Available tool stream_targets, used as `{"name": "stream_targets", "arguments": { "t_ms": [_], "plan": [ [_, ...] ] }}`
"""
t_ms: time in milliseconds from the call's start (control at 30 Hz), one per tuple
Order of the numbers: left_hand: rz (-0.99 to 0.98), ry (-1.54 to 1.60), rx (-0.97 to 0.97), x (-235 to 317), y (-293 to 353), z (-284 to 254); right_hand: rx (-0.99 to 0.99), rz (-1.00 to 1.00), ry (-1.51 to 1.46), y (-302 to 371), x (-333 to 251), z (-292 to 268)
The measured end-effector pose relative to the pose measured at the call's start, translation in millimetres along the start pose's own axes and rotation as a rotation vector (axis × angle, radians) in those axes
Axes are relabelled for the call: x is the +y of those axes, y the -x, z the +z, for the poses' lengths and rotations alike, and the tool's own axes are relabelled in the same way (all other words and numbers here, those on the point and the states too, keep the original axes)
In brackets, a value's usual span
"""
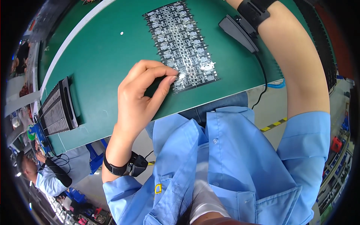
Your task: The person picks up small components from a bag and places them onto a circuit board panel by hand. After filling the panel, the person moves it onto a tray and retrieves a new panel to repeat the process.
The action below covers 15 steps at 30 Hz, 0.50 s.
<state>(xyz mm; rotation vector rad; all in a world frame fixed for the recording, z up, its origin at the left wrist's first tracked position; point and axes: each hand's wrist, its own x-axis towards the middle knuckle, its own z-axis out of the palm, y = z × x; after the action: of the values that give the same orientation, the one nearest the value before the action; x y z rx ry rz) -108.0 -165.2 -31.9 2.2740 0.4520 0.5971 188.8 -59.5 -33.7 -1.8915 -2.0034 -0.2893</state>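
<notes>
A long panel [176, 41] of repeated small silver and black parts, resembling a sheet of circuit boards, lies on the green table. My left hand [137, 84] is over the near left edge of this panel. Its thumb and index finger pinch together there, and whatever sits between the tips is too small to name. The other fingers curl behind. Across the upper right stretches my right forearm, and only a sliver of my right hand [233, 3] shows at the top edge, with its fingers out of the picture. Black straps circle both wrists.
A black wedge-shaped device [238, 33] with a cord [265, 80] is by my right wrist. At the table's left stands a black ribbed rack [60, 108]. A small white disc [122, 33] lies on the green table [101, 48]. Another person [47, 176] is at the lower left.
</notes>
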Motion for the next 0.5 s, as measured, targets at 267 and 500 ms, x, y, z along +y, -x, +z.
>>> {"name": "stream_targets", "arguments": {
  "t_ms": [267,500],
  "plan": [
    [0.014,-0.086,-0.036,0.4,3.5,-0.1,-0.463,0.353,-0.304,-20.0,-22.4,-49.3],
    [0.039,-0.154,-0.026,-1.0,0.3,5.3,0.172,-0.073,-0.141,-3.8,7.0,-9.8]
  ]
}}
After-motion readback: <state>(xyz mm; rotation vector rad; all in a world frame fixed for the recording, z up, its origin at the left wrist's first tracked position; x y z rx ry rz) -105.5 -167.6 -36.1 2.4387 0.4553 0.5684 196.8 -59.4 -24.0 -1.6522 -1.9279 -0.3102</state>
